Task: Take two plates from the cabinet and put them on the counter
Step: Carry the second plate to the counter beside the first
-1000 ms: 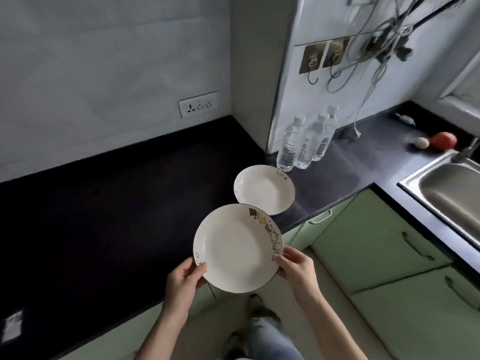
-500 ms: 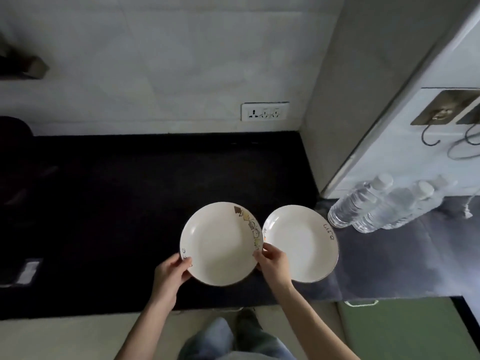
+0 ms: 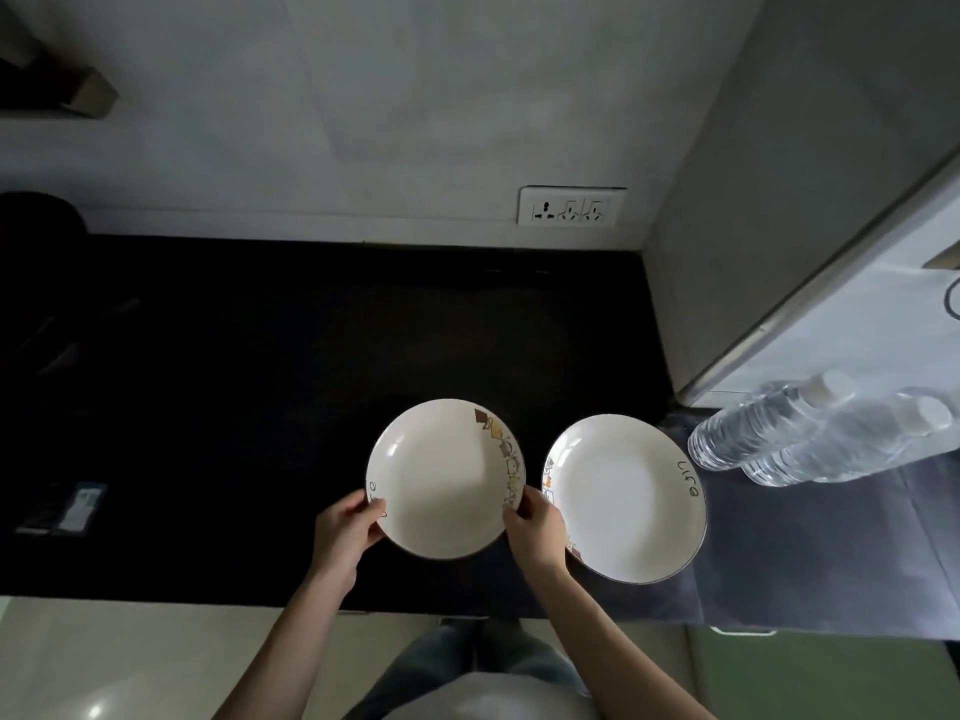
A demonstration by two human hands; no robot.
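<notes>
**Second plate at the counter, release pending**

Far left, on the dark counter (image 3: pixel 218 387), a small flat packet (image 3: pixel 65 507) lies near the front edge, well apart from my work. Nothing else on that side is clear enough to report.

My left hand (image 3: pixel 347 532) grips the near-left rim of the second plate (image 3: pixel 441 478), fingers curled under the edge and thumb on top. My right hand (image 3: pixel 535 527) clamps the near-right rim of the same plate in like fashion. Both hands are closed on this one plate, set apart by its width. The plate reads level, its patterned border on the right side. I cannot tell whether its base already touches the counter or hangs just above it.

Just beside it to the right, the first plate (image 3: pixel 626 498) rests on the counter with no hand on it. The two rims sit close; my right hand lies between them and partly covers the first plate's left edge.

Further right, water bottles (image 3: pixel 826 433) stand against the wall, near the first plate but apart from it.

Finding: the task is at its final step, setting down the second plate. The next move, in my judgement, calls for lowering it flat until seated, then drawing both hands outward and back, the right hand withdrawing with care so as not to knock the first plate.
</notes>
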